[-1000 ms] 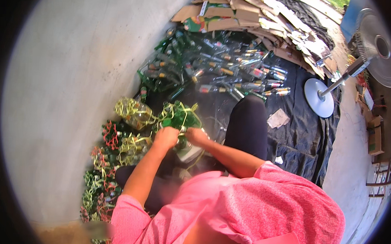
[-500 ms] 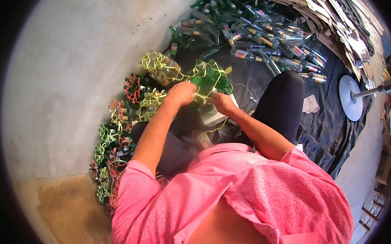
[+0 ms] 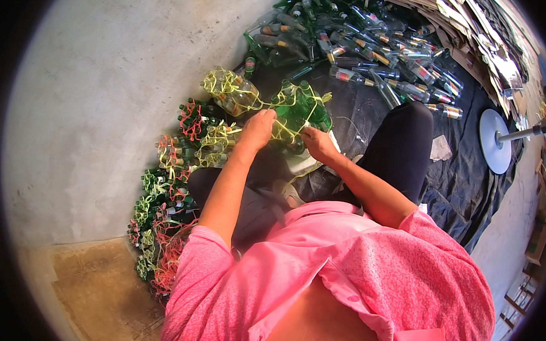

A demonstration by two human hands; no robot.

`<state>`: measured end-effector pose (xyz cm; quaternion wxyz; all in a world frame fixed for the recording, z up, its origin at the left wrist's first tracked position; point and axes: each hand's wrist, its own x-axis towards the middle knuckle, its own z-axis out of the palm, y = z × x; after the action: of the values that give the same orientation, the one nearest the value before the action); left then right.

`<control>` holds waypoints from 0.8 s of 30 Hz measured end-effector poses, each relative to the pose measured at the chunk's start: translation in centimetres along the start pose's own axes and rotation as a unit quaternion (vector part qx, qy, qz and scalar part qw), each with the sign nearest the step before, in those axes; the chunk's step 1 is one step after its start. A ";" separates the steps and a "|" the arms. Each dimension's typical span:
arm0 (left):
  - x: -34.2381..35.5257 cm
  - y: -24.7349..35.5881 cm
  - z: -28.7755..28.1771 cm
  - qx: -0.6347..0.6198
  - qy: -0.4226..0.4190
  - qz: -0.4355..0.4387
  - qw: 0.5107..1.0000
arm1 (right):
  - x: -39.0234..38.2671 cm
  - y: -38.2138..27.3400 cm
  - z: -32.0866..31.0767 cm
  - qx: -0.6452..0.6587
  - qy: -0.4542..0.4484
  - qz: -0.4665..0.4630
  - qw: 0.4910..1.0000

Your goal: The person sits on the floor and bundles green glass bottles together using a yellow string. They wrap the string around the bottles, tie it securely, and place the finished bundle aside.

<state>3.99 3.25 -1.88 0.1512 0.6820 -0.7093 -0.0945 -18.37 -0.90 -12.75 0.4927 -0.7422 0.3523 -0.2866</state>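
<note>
In front of me stands a bundle of green glass bottles point(image 3: 294, 114), wound about with yellow plastic string point(image 3: 289, 132). On its left side my left hand point(image 3: 259, 129) is closed, its fingertips pinching the string. My right hand point(image 3: 319, 144) is closed too and grips the string at the bundle's near right. Between both hands the string runs in a slack V across the bottles. A loose tail drops from near my right hand toward my lap. Just to the left, a bundle of clear bottles point(image 3: 242, 97) is netted in yellow string.
Along the wall point(image 3: 106, 116) at left, bundles of bottles point(image 3: 193, 118) tied with red, yellow and green string form a row. Loose bottles point(image 3: 403, 70) lie heaped on a black sheet point(image 3: 347, 110). Flattened cardboard point(image 3: 464, 33) and a round grey metal base point(image 3: 491, 142) are at right.
My hands have drawn slightly farther apart, the left one moving up along the bundle. The string between them now forms a V instead of a short, nearly level line. The view has shifted a little.
</note>
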 end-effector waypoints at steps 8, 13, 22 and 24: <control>1.0 -0.3 0.4 -0.018 0.010 -0.029 0.999 | -0.2 -0.3 1.0 -0.015 -0.008 0.009 1.000; 2.8 1.6 -1.4 0.030 -0.051 -0.075 0.995 | -0.2 -0.7 0.9 -0.029 0.003 0.011 0.999; 5.4 1.5 -1.2 -0.010 -0.179 -0.173 0.968 | -0.1 -2.0 0.5 -0.066 -0.017 0.019 0.998; 5.8 1.8 -1.2 -0.022 -0.206 -0.196 0.958 | -0.2 -1.9 0.4 -0.060 -0.026 0.013 0.998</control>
<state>2.54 -2.31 0.32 -0.0045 0.7703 -0.5748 -0.2761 -17.72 0.00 -11.13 0.4597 -0.7730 0.3657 -0.2396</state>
